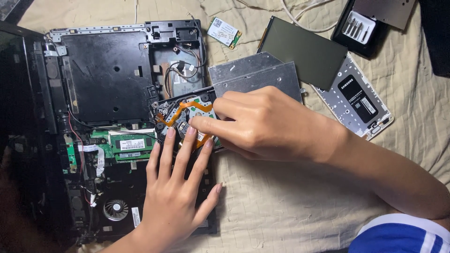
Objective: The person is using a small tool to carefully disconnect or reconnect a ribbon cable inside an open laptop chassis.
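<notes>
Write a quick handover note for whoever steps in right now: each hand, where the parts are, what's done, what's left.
Left hand: flat, open, fingers on the opened optical drive.
Right hand: fingertips pinching at the drive's orange ribbon.
Drive lies on the laptop base; its metal cover is off, behind the right hand.
Done: laptop bottom open, drive cover removed.
Left: ribbon and drive internals still in place; memory module and fan still fitted.
</notes>
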